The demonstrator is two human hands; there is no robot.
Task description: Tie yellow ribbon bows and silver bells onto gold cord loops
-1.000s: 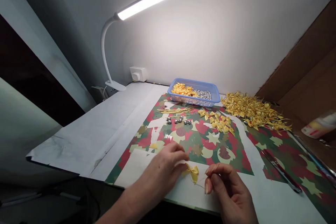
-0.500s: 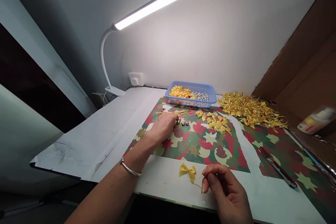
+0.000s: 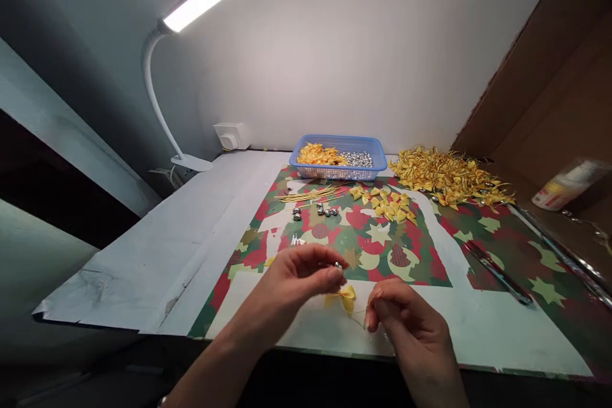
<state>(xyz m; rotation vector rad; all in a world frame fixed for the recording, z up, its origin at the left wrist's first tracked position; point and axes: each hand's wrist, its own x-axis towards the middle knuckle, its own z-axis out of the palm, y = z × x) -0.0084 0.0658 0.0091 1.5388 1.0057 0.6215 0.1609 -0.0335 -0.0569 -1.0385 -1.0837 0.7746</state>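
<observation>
My left hand [image 3: 306,274] pinches a small silver bell [image 3: 338,265] between thumb and fingertips, above a yellow ribbon bow [image 3: 348,298]. The hand partly hides that bow, which is at the table's front edge. A thin thread [image 3: 356,317] runs from the bow to my right hand [image 3: 406,325], whose thumb and fingers are closed on its end. Beyond the hands, several loose silver bells [image 3: 327,211] sit on the patterned paper. Behind them lie thin gold cords [image 3: 310,194], and to their right is a group of yellow bows [image 3: 392,205].
A blue basket [image 3: 337,172] with yellow bows and silver bells stands against the wall. Right of it is a heap of finished-looking gold-corded bows [image 3: 444,175]. Tweezers [image 3: 497,273] lie at right, near a white bottle [image 3: 568,185]. A clamp lamp [image 3: 153,83] rises at left.
My left hand has come back from the loose bells towards the bow, now with a bell in its fingers. My right hand stays pinched on the thread. The camera view has shifted slightly.
</observation>
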